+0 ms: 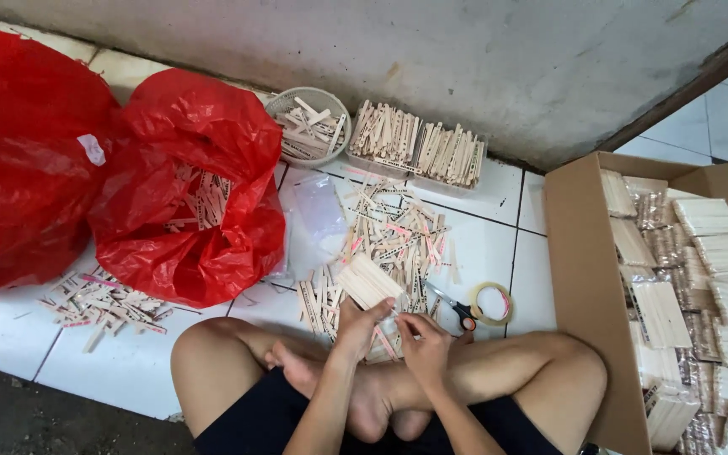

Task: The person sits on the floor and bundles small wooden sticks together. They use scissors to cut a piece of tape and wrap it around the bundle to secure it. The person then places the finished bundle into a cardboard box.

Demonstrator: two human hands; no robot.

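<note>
Two hands at work over crossed legs: left hand point(362, 324) clenched round a stack of sticks point(369, 281), held tilted above the floor point(499, 244); right hand point(421, 341) pinching at the stack's lower end, just beside the left. Behind, loose sticks point(398, 232) scattered. Right of them, scissors point(452, 306) touching a tape roll point(492, 304). Farther right, a box point(583, 278) of bundles; left, a red bag point(204, 202).

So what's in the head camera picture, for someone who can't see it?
A person sits cross-legged on a tiled floor, left hand holding a stack of sticks, right hand beside it. Loose sticks, scissors, tape, red bags and a box surround them.
</note>
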